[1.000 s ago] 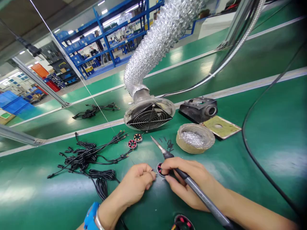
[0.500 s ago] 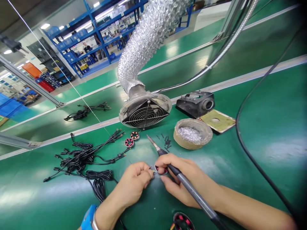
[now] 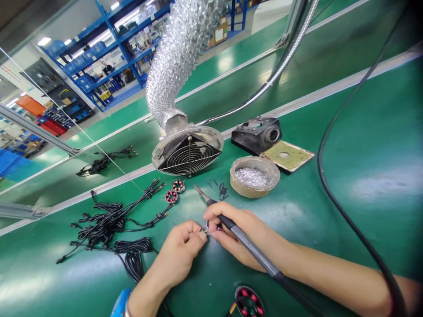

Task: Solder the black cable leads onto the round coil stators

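My right hand [image 3: 243,240] is closed round a black soldering iron [image 3: 246,242], whose metal tip [image 3: 199,191] points up and to the left. Its fingers also pinch a small round motor stator [image 3: 211,228], mostly hidden by them. My left hand [image 3: 181,248] is closed in a pinch right beside it, fingertips pressed on a thin wire end at the stator. Both hands rest low over the green bench mat [image 3: 330,229].
Two more stators [image 3: 174,191] lie by a tangle of black wires [image 3: 109,222]. A fume extractor fan [image 3: 187,153] on a foil duct stands behind. A solder-wire dish [image 3: 254,176], iron stand [image 3: 257,133] and sponge [image 3: 288,156] lie right. Another stator [image 3: 248,301] sits near.
The view has shifted so everything sits lower left. My hands have drawn closer together, and my right fingers now cover more of the stator.
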Available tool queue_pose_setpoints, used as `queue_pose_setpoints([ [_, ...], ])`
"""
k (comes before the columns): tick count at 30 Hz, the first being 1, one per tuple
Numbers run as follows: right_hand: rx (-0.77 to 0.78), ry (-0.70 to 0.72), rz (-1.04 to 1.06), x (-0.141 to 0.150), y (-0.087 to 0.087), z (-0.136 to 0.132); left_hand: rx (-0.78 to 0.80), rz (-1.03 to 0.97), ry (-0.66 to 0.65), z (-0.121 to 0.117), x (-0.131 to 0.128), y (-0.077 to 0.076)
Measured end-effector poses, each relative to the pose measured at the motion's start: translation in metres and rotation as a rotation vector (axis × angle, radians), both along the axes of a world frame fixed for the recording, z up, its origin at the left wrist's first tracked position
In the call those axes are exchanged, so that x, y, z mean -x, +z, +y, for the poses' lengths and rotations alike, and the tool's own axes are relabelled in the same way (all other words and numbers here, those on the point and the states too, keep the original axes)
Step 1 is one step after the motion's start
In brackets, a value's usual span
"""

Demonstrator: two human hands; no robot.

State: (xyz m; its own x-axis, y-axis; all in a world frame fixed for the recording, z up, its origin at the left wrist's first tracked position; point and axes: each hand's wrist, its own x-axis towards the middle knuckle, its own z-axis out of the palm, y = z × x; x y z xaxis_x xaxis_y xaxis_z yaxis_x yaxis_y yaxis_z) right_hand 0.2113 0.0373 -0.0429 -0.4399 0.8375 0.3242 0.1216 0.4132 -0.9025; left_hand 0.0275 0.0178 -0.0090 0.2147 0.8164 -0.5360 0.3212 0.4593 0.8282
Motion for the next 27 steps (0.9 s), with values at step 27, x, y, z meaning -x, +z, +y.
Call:
queue_pose_setpoints([
  [27,-0.156,-0.041,0.079,-0.038,0.027,-0.007,0.02,0.071,0.032,0.002,-0.002,-0.002],
])
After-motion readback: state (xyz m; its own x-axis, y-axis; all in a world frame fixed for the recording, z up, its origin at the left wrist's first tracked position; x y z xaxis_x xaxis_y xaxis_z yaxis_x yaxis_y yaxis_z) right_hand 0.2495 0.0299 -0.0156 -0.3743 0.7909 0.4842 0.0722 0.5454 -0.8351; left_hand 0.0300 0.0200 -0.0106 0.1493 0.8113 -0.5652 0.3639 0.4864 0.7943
